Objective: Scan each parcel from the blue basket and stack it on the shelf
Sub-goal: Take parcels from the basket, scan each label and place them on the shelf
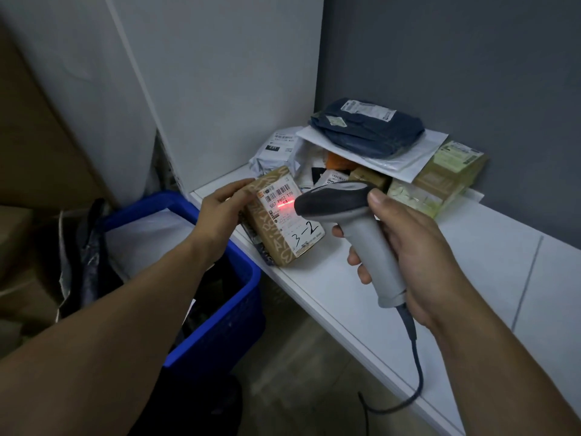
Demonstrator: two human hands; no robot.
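Parcel under the scanner

A scanner (352, 221) is gripped in the right hand (418, 256). A parcel (283, 215), its label lit red, is clasped by the left hand (220, 212) at the shelf (408, 278) edge, above the basket (226, 309). Stacked parcels (377, 152) lie farther back.

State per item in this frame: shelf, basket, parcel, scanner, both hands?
shelf, bears a parcel pile at its back.
blue basket, beside the shelf, not empty.
brown parcel, label up at the shelf edge, red scan line on its label.
scanner, on, aimed at that label.
left hand, grips the brown parcel's side.
right hand, grips the scanner handle.
dark blue bag, lying atop the pile.
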